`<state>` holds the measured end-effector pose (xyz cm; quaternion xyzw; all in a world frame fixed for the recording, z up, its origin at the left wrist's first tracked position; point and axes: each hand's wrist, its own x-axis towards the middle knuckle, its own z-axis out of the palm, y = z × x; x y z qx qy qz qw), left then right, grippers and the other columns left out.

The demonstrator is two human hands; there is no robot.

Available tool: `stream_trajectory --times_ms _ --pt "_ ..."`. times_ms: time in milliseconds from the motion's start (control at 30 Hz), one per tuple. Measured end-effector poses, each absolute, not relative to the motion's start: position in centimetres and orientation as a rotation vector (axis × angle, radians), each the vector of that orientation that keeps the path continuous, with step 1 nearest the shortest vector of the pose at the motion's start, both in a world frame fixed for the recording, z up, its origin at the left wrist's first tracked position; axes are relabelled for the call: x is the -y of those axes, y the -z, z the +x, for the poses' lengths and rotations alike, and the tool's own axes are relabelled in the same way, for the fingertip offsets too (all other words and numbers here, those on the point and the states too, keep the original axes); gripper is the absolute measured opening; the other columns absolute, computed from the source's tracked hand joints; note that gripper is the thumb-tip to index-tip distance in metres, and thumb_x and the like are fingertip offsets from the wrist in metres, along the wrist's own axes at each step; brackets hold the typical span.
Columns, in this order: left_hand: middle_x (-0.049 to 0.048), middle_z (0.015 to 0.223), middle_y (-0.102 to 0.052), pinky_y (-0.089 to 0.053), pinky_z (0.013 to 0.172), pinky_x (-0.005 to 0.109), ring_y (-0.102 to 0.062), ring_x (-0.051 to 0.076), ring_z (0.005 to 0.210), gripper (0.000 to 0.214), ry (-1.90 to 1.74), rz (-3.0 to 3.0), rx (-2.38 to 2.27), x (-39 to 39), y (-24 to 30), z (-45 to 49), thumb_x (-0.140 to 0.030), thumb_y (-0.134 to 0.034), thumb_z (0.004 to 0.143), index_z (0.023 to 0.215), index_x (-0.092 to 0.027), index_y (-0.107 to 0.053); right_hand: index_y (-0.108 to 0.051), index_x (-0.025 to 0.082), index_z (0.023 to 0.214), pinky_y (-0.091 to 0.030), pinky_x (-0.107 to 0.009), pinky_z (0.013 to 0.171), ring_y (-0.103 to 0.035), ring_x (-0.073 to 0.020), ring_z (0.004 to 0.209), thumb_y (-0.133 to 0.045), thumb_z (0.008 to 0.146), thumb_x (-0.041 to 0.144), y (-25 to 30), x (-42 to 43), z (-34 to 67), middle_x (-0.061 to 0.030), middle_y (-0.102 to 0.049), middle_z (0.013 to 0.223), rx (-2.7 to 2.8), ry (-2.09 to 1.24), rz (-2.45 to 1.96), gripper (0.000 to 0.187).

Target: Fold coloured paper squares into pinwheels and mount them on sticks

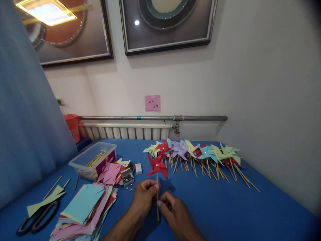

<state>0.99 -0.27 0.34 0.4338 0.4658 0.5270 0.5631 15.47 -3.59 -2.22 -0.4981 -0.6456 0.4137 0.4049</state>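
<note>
A red paper pinwheel (157, 165) on a thin wooden stick stands upright above the blue table (225, 207). My left hand (143, 197) pinches the stick just below the red head. My right hand (173, 209) grips the same stick lower down, fingers curled around it. Both hands are near the table's front middle.
A row of finished pinwheels (198, 154) lies behind the hands. To the left are a stack of coloured paper squares (84, 207), black scissors (37, 219), a clear plastic box of sticks (92, 160), and small boxes of pins (127, 177). Loose sticks lie at far left.
</note>
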Motion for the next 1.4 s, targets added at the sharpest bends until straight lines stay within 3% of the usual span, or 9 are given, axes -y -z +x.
stream_trajectory --times_ms 433,600,933,1167,1267,1400 --pt "-0.0030 0.052 -0.057 -0.036 0.055 0.026 -0.048 0.011 0.050 0.042 -1.211 1.038 -1.113 0.2 -0.1 1.2 -0.050 -0.091 0.051 0.061 -0.016 -0.068 -0.050 0.024 0.073 -0.032 -0.027 0.059 -0.047 -0.0142 0.061 -0.056 0.093 0.030 2.5 3.6 15.5 0.0046 -0.052 0.064 1.721 -1.047 -1.280 0.022" --pt "-0.0038 0.050 -0.055 -0.033 0.054 0.025 -0.045 0.010 0.050 0.042 -1.235 1.060 -1.175 0.0 -0.1 0.7 -0.054 -0.087 0.054 0.062 -0.017 -0.067 -0.056 0.023 0.077 -0.035 -0.026 0.061 -0.055 -0.0150 0.063 -0.058 0.093 0.026 2.7 3.6 15.3 0.0035 -0.060 0.065 1.724 -1.041 -1.313 0.017" --pt "-0.0032 0.050 -0.055 -0.034 0.053 0.025 -0.046 0.011 0.048 0.048 -1.273 1.029 -1.179 -0.1 -0.1 0.4 -0.059 -0.087 0.054 0.064 -0.017 -0.066 -0.057 0.022 0.073 -0.033 -0.025 0.061 -0.055 -0.0142 0.064 -0.064 0.089 0.018 2.8 3.5 14.9 0.0047 -0.059 0.064 1.752 -0.922 -1.450 0.017" --pt "-0.0032 0.057 -0.057 -0.032 0.055 0.026 -0.045 0.012 0.052 0.038 -1.082 1.220 -1.190 -0.4 1.5 0.7 -0.056 -0.074 0.068 0.070 -0.019 -0.062 -0.059 0.022 0.074 -0.032 -0.026 0.060 -0.056 -0.0142 0.062 -0.060 0.093 0.020 2.4 2.7 16.0 0.0035 -0.063 0.064 1.733 -0.797 -1.536 0.020" --pt "-0.0030 0.059 -0.055 -0.031 0.060 0.028 -0.048 0.014 0.058 0.026 -1.002 1.548 -1.345 -0.3 2.0 0.5 -0.043 -0.064 0.080 0.068 -0.020 -0.060 -0.061 0.022 0.074 -0.033 -0.026 0.060 -0.059 -0.0151 0.063 -0.060 0.094 0.023 2.1 2.1 16.9 0.0023 -0.066 0.065 1.717 -0.733 -1.593 0.020" --pt "0.0003 0.070 -0.065 -0.031 0.068 0.030 -0.057 0.017 0.071 0.020 -0.865 1.909 -1.528 -0.3 1.9 0.1 -0.027 -0.057 0.089 0.071 -0.019 -0.064 -0.068 0.021 0.080 -0.035 -0.026 0.062 -0.064 -0.0174 0.065 -0.058 0.097 0.027 1.2 0.8 18.8 -0.0005 -0.072 0.068 1.698 -0.612 -1.707 0.020"
